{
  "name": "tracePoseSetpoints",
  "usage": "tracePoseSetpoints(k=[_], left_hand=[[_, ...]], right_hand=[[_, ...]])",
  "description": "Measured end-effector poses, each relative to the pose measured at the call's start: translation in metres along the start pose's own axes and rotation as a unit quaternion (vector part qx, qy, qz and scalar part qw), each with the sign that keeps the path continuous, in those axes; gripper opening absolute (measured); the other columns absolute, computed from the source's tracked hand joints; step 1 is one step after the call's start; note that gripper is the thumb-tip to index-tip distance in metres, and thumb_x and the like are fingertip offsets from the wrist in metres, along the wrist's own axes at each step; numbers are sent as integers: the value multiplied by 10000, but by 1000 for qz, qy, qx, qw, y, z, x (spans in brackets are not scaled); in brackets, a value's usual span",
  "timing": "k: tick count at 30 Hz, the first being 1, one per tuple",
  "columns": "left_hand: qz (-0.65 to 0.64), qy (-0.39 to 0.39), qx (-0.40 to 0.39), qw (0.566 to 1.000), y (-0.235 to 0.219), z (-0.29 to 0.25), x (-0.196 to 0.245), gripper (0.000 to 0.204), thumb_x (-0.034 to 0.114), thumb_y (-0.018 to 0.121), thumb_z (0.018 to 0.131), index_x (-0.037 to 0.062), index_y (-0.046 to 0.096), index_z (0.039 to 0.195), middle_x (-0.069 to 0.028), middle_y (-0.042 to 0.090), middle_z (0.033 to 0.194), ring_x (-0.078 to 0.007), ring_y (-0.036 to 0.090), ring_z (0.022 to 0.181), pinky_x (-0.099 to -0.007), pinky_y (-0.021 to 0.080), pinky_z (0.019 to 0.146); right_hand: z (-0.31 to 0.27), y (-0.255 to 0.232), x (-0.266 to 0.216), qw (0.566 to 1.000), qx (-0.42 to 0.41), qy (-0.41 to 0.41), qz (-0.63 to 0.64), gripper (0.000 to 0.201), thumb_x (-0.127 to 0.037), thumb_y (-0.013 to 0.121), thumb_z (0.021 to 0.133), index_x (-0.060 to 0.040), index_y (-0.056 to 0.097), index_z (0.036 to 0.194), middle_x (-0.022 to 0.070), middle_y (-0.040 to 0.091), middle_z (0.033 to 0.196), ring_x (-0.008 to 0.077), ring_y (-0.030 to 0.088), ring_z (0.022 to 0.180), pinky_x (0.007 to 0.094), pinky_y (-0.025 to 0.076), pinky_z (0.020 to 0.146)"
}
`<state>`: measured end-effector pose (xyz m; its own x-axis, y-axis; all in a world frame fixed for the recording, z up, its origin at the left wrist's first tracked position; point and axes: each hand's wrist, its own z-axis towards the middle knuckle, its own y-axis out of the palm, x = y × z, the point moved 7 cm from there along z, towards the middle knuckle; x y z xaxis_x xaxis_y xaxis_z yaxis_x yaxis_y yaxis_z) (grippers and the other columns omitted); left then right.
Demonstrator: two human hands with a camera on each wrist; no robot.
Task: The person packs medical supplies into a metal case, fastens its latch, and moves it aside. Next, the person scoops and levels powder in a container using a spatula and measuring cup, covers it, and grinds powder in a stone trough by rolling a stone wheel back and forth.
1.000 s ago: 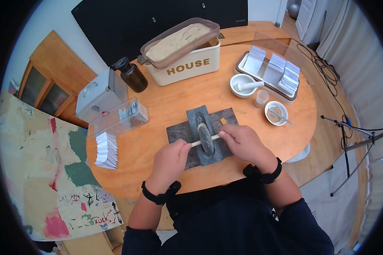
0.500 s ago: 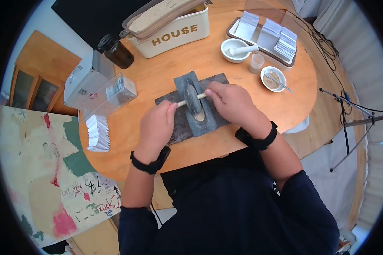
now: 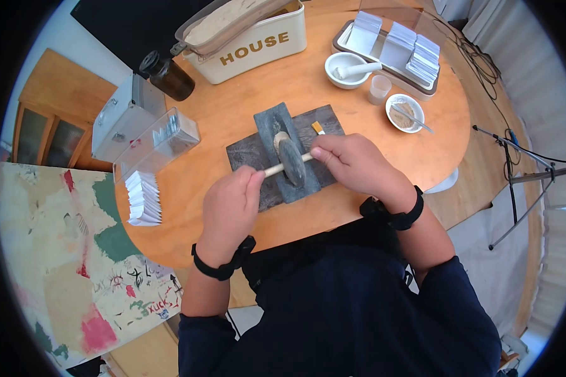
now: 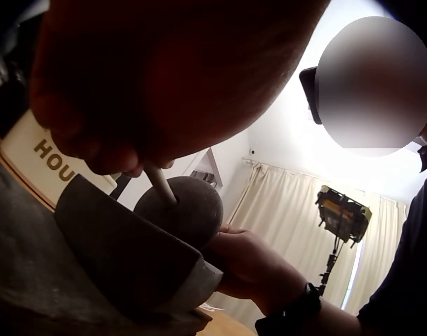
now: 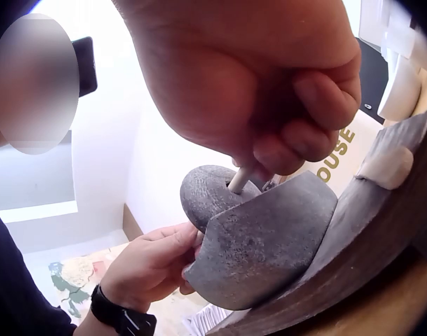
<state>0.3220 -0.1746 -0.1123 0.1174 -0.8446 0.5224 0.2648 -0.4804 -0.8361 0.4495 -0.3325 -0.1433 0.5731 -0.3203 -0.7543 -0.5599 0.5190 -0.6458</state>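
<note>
A grey stone grinding wheel [image 3: 291, 162] stands upright in the slot of a boat-shaped stone grinding trough [image 3: 271, 124], at the trough's near part. A pale rod [image 3: 274, 170] runs through the wheel's centre as its axle. My left hand [image 3: 229, 201] grips the rod's left end; my right hand [image 3: 351, 162] holds the right end, fingers curled round it in the right wrist view. Beige powder [image 3: 282, 136] shows in the slot beyond the wheel. Under the trough lies a dark board [image 3: 244, 152], bearing a small flat brush [image 3: 317, 127] just past my right hand.
Behind stand a white HOUSE bin [image 3: 258, 55] and a brown bottle [image 3: 172, 78]. At left are a silver case [image 3: 122, 119], a clear box [image 3: 182, 135] and folded papers [image 3: 143, 198]. At right are a mortar [image 3: 333, 65], a plastic cup [image 3: 378, 90] and a powder bowl [image 3: 393, 122].
The wheel rolled to the far part of the trough, then back toward me, uncovering powder at the far part. Both hands moved with the rod. The head view has tilted slightly.
</note>
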Motion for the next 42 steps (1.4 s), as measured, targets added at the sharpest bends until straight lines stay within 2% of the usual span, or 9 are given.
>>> tracePoseSetpoints(k=[4,7,9,15,22,26,31,40,42], left_hand=[[8,-50,34,998,9,25,-24,302,244,505,1013,1,562,843,-215,539,705,-409,552,673,-427,427,602],[18,-18,12,1000,5,16,-13,300,252,514,1007,14,566,833,-204,553,701,-404,566,668,-444,429,591],[-41,-15,-5,999,4,0,-6,294,261,523,1000,34,571,819,-208,576,713,-423,582,693,-471,437,592],[31,-50,20,998,11,23,-23,289,256,515,1007,35,572,830,-216,573,708,-429,580,694,-481,433,589],[20,-27,18,999,13,11,-19,302,244,464,1032,-1,569,888,-217,534,709,-423,552,687,-447,416,600],[61,-19,21,998,13,20,-23,298,235,459,1034,-1,574,893,-218,526,707,-427,543,680,-447,414,599],[43,-34,41,998,10,4,-9,302,247,476,1027,12,571,863,-208,548,694,-411,561,670,-467,418,592],[-33,-65,71,995,16,6,-16,300,258,483,1027,34,557,841,-213,561,698,-419,576,688,-462,429,586],[-26,-95,72,992,20,13,-27,303,269,494,1025,35,560,844,-209,573,721,-407,587,708,-446,433,594]], right_hand=[[15,2,0,998,60,20,-29,233,-284,525,984,-103,643,897,168,647,738,387,634,714,493,492,635],[10,-5,-3,994,75,24,-73,234,-284,527,983,-104,647,893,169,649,746,390,634,715,492,493,632],[1,-2,-2,1000,8,1,-7,232,-283,525,983,-105,646,894,169,649,748,391,635,723,497,494,637],[24,-1,3,996,81,5,-33,231,-284,525,979,-108,652,900,167,647,744,390,633,737,497,491,654],[8,5,0,998,26,6,-52,247,-289,510,985,-107,650,895,161,651,744,396,634,730,497,493,636],[18,0,-2,995,83,-6,-50,229,-282,517,982,-110,643,900,161,653,747,398,634,725,498,491,635],[7,5,3,1000,21,4,-14,225,-274,521,992,-95,639,924,171,626,737,385,616,712,453,474,625],[11,3,6,999,26,26,-23,254,-306,500,995,-109,639,915,172,659,773,399,641,754,509,492,656],[17,4,7,997,74,16,-19,250,-306,509,992,-107,646,927,168,662,778,393,640,757,499,495,670]])
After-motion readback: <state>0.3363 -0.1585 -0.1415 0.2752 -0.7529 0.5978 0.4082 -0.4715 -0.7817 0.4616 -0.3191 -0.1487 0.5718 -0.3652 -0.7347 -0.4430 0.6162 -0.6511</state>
